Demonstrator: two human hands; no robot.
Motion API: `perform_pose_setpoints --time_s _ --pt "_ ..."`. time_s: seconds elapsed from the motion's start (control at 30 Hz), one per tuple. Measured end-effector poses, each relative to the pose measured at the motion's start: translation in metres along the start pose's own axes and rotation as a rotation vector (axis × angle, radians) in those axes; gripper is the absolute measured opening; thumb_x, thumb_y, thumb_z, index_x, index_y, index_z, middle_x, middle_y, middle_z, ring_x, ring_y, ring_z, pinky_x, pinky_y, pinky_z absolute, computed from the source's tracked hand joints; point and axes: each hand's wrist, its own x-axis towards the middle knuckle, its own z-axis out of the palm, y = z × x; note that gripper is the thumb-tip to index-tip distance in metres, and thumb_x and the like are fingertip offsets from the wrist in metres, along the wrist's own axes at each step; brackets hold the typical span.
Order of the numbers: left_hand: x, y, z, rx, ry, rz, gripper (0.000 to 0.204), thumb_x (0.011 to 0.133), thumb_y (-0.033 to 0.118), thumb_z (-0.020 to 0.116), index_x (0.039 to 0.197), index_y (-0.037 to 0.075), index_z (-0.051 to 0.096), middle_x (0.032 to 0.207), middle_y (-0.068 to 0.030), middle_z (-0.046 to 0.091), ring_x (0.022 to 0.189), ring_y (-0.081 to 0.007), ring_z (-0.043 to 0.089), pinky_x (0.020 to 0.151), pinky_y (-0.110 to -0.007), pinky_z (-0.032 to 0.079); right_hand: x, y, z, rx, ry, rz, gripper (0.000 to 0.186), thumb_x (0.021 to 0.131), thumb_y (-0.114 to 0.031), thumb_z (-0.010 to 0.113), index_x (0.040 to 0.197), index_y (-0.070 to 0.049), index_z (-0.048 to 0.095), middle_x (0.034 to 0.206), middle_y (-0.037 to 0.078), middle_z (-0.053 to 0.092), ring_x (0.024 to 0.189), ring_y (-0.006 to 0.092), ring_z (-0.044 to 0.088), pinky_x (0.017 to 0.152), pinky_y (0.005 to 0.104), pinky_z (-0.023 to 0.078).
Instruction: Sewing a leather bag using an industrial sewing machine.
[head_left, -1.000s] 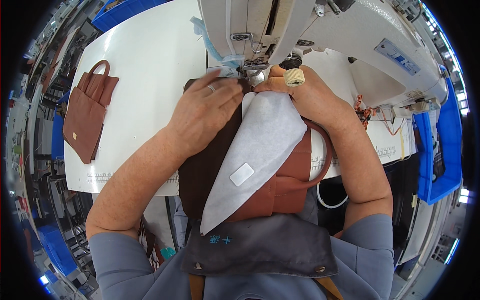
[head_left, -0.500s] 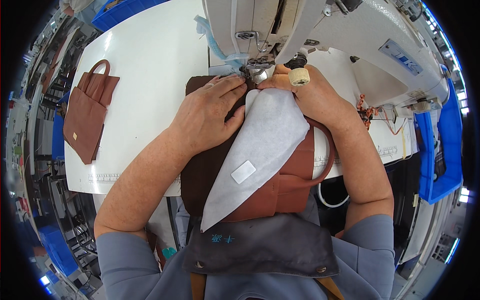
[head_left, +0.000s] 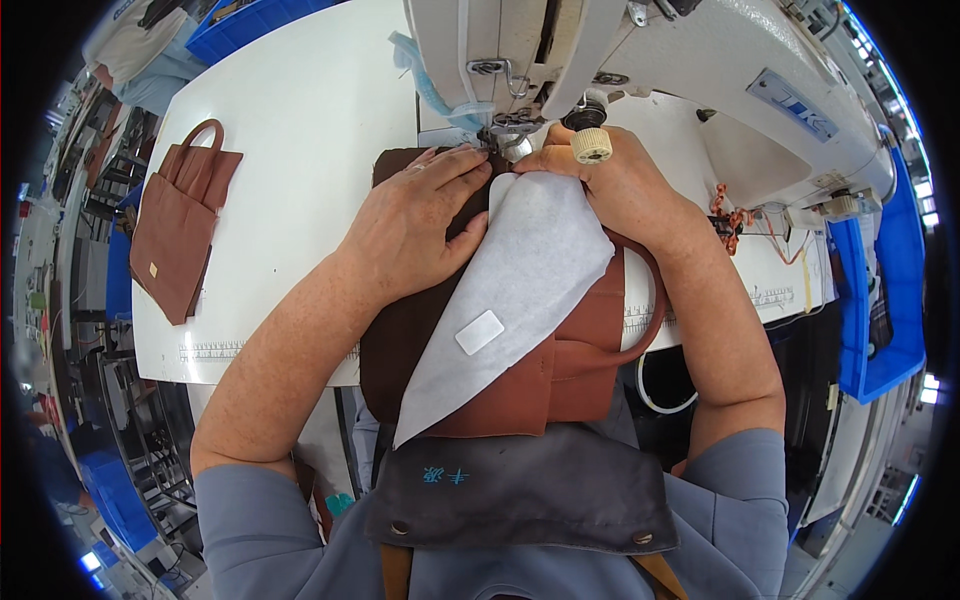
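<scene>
My left hand (head_left: 415, 215) lies flat on a dark brown fabric panel (head_left: 400, 345), fingers stretched toward the presser foot (head_left: 517, 148) of a sewing machine. At the foot's other side, my right hand (head_left: 620, 185) pinches the top edge of the work; the machine's knob hides part of its fingers. Between both hands lies a white-backed flap (head_left: 535, 250), its pointed end toward me and a small white rectangular patch (head_left: 480, 332) on it. Beneath it is a reddish-brown leather bag panel (head_left: 585, 385) with a looped handle (head_left: 655, 305) at its right.
The white sewing machine (head_left: 680, 90) stands over the white table (head_left: 290, 120). A second brown bag piece with handle (head_left: 175, 230) lies at the left. Blue bins (head_left: 890, 290) hang at the right, with another blue bin (head_left: 245, 30) at the far left. Orange thread (head_left: 730, 215) lies near the machine.
The flap and bag panel have shifted slightly away from me and left, while both hands keep nearly the same place. At the upper left, another person shows more.
</scene>
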Motion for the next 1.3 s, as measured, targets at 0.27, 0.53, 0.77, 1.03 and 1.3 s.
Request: perform_pose_setpoints --time_s 0.27,0.53,0.77,1.03,1.3 --pt "0.004 -0.011 0.000 0.011 -0.007 0.003 0.042 0.086 0.010 0.072 0.126 -0.001 0.067 0.134 -0.0166 0.064 0.124 -0.0290 0.063 0.114 -0.041 0.047 0.003 0.003 0.008 -0.008 0.064 -0.009 0.035 0.085 0.002 0.062 0.110 -0.016 0.078 0.090 0.014 0.068 0.084 0.0322 0.068 0.073 0.0424 0.055" --pt "0.006 -0.017 0.000 -0.002 -0.043 -0.007 0.040 0.086 0.008 0.071 0.126 0.000 0.067 0.134 -0.0134 0.064 0.125 -0.0282 0.062 0.115 -0.042 0.046 0.004 0.005 0.012 -0.001 0.090 -0.008 0.035 0.083 0.005 0.062 0.109 -0.013 0.077 0.089 0.014 0.069 0.082 0.0328 0.068 0.073 0.0432 0.056" --pt "0.007 -0.017 -0.003 -0.025 -0.055 -0.009 0.040 0.087 0.009 0.070 0.125 0.000 0.067 0.135 -0.0133 0.064 0.127 -0.0295 0.060 0.114 -0.042 0.046 0.002 0.013 0.020 -0.055 0.076 0.019 0.035 0.082 0.005 0.061 0.108 -0.012 0.078 0.086 0.016 0.068 0.082 0.0346 0.067 0.074 0.0442 0.055" --pt "0.011 -0.018 0.004 -0.056 -0.071 0.013 0.042 0.091 0.016 0.067 0.130 0.001 0.065 0.138 -0.0144 0.062 0.129 -0.0322 0.058 0.117 -0.043 0.042 0.002 0.000 0.003 0.112 0.087 0.037 0.032 0.084 -0.001 0.058 0.107 -0.011 0.077 0.101 0.017 0.074 0.094 0.0359 0.070 0.082 0.0420 0.055" --pt "0.008 -0.015 -0.004 -0.007 -0.112 -0.026 0.041 0.096 0.021 0.063 0.132 0.002 0.064 0.140 -0.0139 0.061 0.131 -0.0307 0.057 0.115 -0.040 0.044 0.004 -0.011 -0.002 0.091 0.070 0.053 0.032 0.086 0.001 0.058 0.110 -0.009 0.077 0.105 0.017 0.074 0.096 0.0347 0.071 0.086 0.0404 0.056"
